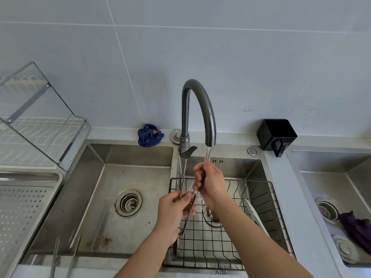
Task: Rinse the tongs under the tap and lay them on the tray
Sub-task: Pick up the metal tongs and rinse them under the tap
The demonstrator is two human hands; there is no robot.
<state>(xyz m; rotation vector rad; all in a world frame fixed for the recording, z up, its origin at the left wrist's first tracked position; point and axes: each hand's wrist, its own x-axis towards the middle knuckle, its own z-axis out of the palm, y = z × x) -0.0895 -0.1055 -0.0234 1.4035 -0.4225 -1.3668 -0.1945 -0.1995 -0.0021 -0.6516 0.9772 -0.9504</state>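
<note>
- Two hands grip the tongs [182, 177] under the running tap [199, 109]: left hand [175, 209] low, right hand [209, 182] on one arm.
- Rinsing seems under way; the tray [24, 207] waits.

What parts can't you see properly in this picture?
- Head view: the shiny metal tongs' right arm is mostly hidden inside the right hand's grip; their middle, behind the left hand.
- The white plate in the black wire basket: partly behind the right forearm.
- Two long metal utensils, bottom left: blurred, cut off by the frame's edge.
</note>
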